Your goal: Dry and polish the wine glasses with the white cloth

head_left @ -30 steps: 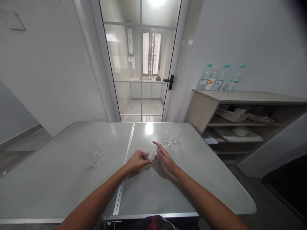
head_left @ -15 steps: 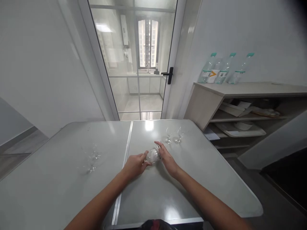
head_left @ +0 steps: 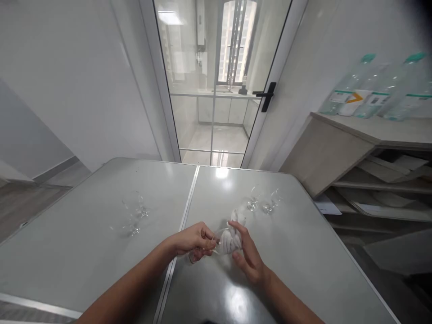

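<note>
Glass [head_left: 218,238], stemmed, clear: held over the right-hand half of the table [head_left: 101,274], just beside the metal seam, tipped on its side, foot to the left, mouth to the right. Cloth [head_left: 232,239], white, bunched: appears to fill part of the bowl, a loose end showing past the right fingers. Left hand [head_left: 196,243]: thumb and fingers closed round the stem, close to the bowl. Right hand [head_left: 249,257]: thumb and fingers parted, curved about the cloth at the mouth; how firmly they grip cannot be told.

Handling notes, by judgement: left hold best placed near the base of the bowl, since twisting against a thin stem could snap it. Cloth better turned with light, even pressure than pushed hard against the wall. Loose end best gathered in, clear of the near pair of glasses [head_left: 252,205] beyond the right hand. Far pair of glasses [head_left: 135,230]: on the left half, well apart.
</note>
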{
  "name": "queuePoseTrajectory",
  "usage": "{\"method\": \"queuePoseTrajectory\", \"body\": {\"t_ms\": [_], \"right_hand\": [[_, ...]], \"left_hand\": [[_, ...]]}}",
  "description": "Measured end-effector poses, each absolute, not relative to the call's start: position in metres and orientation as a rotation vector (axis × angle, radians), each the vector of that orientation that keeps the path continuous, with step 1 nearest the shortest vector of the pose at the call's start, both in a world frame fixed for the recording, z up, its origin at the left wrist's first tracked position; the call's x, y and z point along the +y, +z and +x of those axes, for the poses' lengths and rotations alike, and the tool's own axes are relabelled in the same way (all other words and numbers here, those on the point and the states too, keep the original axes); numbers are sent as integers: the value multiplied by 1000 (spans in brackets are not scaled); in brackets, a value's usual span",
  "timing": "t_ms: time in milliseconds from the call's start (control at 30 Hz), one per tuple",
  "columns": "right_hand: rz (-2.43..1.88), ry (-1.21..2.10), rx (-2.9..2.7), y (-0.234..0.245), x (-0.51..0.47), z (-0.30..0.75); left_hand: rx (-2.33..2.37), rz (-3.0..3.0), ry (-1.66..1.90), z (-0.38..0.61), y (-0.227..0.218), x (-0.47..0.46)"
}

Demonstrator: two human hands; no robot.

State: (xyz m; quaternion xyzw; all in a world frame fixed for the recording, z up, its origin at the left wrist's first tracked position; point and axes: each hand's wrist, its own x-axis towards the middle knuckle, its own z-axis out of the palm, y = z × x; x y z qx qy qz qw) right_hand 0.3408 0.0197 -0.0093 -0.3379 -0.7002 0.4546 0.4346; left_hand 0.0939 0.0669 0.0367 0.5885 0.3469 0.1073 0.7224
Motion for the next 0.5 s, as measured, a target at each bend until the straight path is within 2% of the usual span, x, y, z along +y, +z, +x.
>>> {"method": "queuePoseTrajectory", "body": {"t_ms": [100, 200, 300, 367, 433, 500], "right_hand": [[-755, 1005, -1839, -22, 15, 345], [-818, 1075, -1721, -31, 12, 337], [-1015, 1374, -1290, -26, 16, 322], [-988, 1644, -976, -18, 22, 315], [-897, 1881, -726, -10, 28, 314], [-879, 1939, -642, -7, 32, 316]], "left_hand": [[742, 1474, 251, 88, 36, 67], [844, 2074, 499, 86, 23, 68], [947, 2756, 700, 84, 7, 71], [933, 3028, 622, 84, 0, 72], [953, 3068, 510, 86, -3, 72], [1058, 2897, 452, 89, -2, 71]]}}
